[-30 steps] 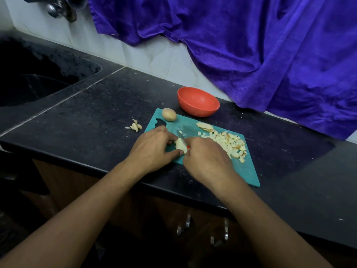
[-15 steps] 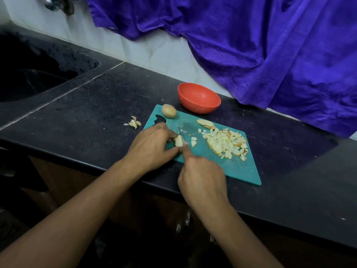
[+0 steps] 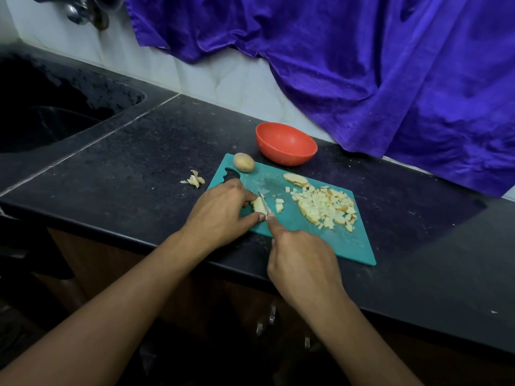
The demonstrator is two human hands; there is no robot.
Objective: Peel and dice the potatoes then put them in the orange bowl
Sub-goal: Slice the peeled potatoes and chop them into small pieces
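On the teal cutting board [image 3: 348, 246] my left hand [image 3: 220, 213] pinches a peeled potato piece [image 3: 258, 205] between fingers and thumb. My right hand [image 3: 302, 263] grips a small knife [image 3: 264, 202], index finger along its back, the blade resting against the piece's right side. Two freshly cut cubes [image 3: 279, 205] lie just right of the blade. A heap of diced potato [image 3: 326, 207] covers the board's right half, with a potato slice [image 3: 296, 179] behind it. A whole unpeeled potato [image 3: 243, 162] sits at the board's far left corner. The orange bowl [image 3: 286, 143] stands empty behind the board.
Potato peelings [image 3: 195, 179] lie on the black counter [image 3: 125, 168] left of the board. A dark sink [image 3: 50, 118] is at the far left under a tap [image 3: 86, 12]. A purple cloth [image 3: 362, 65] hangs over the back wall. The counter's front edge runs below my wrists.
My right hand has drawn back toward me, uncovering the knife blade and the diced heap. Two new cubes lie beside the blade, and the held piece is shorter.
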